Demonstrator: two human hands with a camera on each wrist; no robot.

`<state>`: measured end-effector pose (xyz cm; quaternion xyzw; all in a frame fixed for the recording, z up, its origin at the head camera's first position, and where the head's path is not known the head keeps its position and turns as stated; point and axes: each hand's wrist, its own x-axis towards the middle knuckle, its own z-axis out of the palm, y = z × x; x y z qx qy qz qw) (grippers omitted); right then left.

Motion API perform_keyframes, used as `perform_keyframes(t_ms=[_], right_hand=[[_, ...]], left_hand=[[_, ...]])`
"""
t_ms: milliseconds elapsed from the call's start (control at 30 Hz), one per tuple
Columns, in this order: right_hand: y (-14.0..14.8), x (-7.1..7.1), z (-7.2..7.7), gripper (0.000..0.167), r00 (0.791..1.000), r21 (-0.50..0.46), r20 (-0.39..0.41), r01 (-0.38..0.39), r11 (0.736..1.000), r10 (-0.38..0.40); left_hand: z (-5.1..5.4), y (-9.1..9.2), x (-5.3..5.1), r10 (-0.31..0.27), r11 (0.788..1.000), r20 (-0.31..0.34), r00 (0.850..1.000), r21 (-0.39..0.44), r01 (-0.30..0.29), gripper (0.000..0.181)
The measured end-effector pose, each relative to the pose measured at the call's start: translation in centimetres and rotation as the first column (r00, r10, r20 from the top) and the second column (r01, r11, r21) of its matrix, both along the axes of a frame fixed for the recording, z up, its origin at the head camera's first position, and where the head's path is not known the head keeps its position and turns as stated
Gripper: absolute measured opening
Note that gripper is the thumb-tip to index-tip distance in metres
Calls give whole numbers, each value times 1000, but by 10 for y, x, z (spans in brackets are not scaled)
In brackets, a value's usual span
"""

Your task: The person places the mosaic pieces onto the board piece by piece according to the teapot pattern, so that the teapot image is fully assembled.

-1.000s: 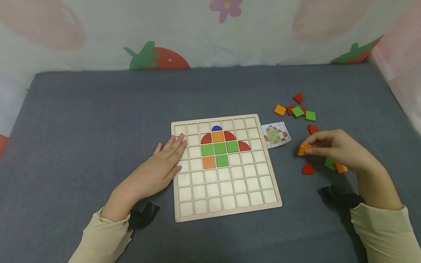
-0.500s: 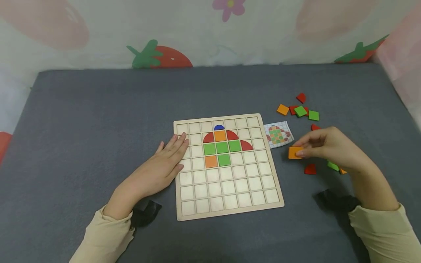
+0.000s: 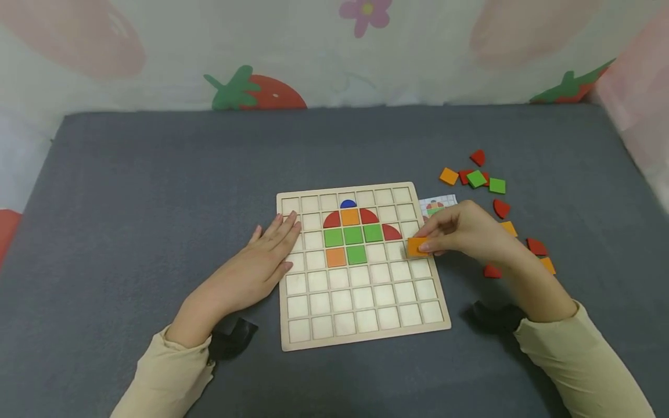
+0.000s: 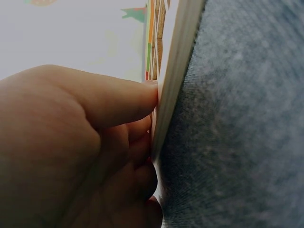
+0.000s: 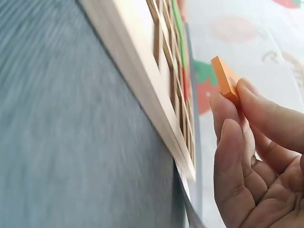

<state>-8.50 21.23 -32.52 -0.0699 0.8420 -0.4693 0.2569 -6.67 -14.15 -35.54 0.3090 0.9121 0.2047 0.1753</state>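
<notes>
A wooden grid board [image 3: 366, 339] lies on the grey cloth. Set in its upper cells are a blue half-round tile [image 3: 348, 204], red quarter-round tiles [image 3: 369, 216], green square tiles [image 3: 353, 235] and orange square tiles [image 3: 335, 256]. The left hand [image 3: 251, 261] rests flat with straight fingers on the board's left edge; in the left wrist view its thumb touches the rim [image 4: 173, 61]. Between thumb and fingers the right hand [image 3: 460, 235] pinches an orange square tile [image 3: 416, 247], held over the board's right columns. The right wrist view shows this tile [image 5: 224, 78] above the board's surface.
A small printed pattern card [image 3: 438, 202] sticks out at the board's upper right, partly covered by the right hand. Loose red [image 3: 478, 157], green [image 3: 497, 186] and orange tiles [image 3: 449, 176] lie scattered to the right, some overlapping. A patterned curtain [image 3: 407, 58] hangs behind the table.
The right hand has carried the orange tile leftward from beside the loose tiles to above the board's right side. The left hand stays in place on the board.
</notes>
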Motion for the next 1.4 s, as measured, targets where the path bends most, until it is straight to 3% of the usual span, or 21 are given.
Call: perform_keyframes(t_ms=[100, 567, 800, 1267, 1400], right_hand=[[-12, -3, -4, 19, 999, 3, 27, -34, 999, 34], [-34, -8, -12, 18, 993, 56, -16, -117, 992, 118], [-43, -10, -10, 14, 994, -3, 72, -86, 996, 86], [-46, -11, -13, 13, 997, 4, 38, -66, 998, 65], [-46, -11, -13, 14, 997, -25, 69, -41, 999, 43]], left_hand=[[0, 0, 0, 2, 1000, 0, 1000, 1, -2, 61], [-1, 0, 3, 14, 1000, 2, 1000, 1, -14, 61], [-2, 0, 2, 8, 1000, -1, 1000, 4, -8, 61], [-1, 1, 2, 1, 1000, -30, 1000, 9, -1, 60], [1, 1, 2, 0, 1000, -38, 999, 8, 0, 59]])
